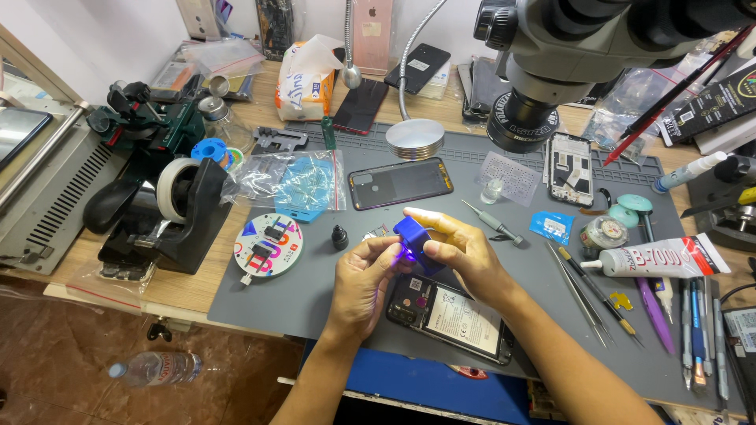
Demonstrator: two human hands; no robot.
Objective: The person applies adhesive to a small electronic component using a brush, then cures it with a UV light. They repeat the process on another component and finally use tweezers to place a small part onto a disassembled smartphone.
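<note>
Both hands grip a blue lamp (413, 236) glowing violet: right hand (465, 252) clamped on its body, left hand (364, 275) pinching below, just above the opened phone (449, 311) on the surface. A slip could drop it onto the phone's exposed parts.

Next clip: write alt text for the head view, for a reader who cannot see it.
Two bare hands, left hand and right hand, hold a small blue box-shaped lamp glowing violet just above an opened black phone with exposed battery on a grey work mat. Metal tweezers and a white glue tube lie to the right.
</note>
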